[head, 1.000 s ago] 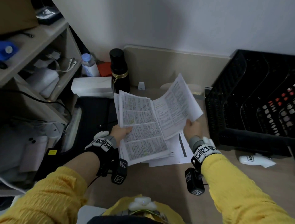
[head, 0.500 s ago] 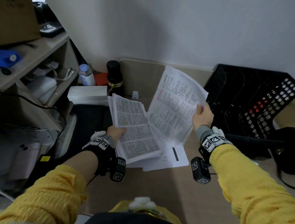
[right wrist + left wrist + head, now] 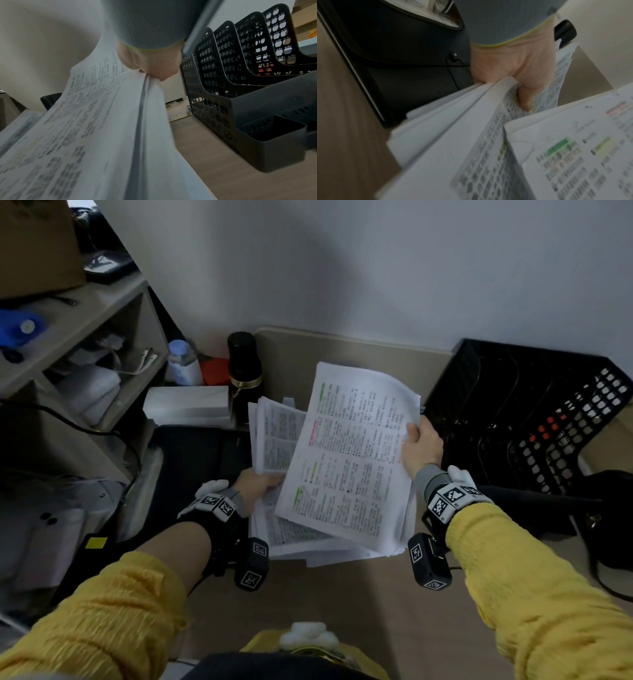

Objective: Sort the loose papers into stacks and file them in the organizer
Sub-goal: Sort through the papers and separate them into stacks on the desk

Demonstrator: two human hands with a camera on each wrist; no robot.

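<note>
My left hand point(image 3: 262, 484) grips a thick stack of printed papers point(image 3: 274, 440) by its left edge, thumb on top point(image 3: 524, 94). In the left wrist view that stack of papers point(image 3: 471, 155) fans out below the hand. My right hand point(image 3: 419, 446) pinches a thinner bundle of highlighted sheets point(image 3: 349, 460) at its right edge and holds it over the left stack. The right wrist view shows the fingers point(image 3: 154, 67) curled round the bundle of sheets point(image 3: 102, 128). The black perforated organizer point(image 3: 534, 419) stands just right of the right hand, with several upright slots point(image 3: 231, 60).
A black flask point(image 3: 245, 374) and a white box point(image 3: 186, 405) stand behind the papers. A black bag point(image 3: 195, 460) lies left of the desk point(image 3: 342, 597). Shelves point(image 3: 78, 337) with clutter fill the left side. A dark bag point(image 3: 609, 508) sits at the right edge.
My right hand has lifted its sheets off the desk and swung them left, flattening them over the left stack. The left hand has kept its grip on the stack.
</note>
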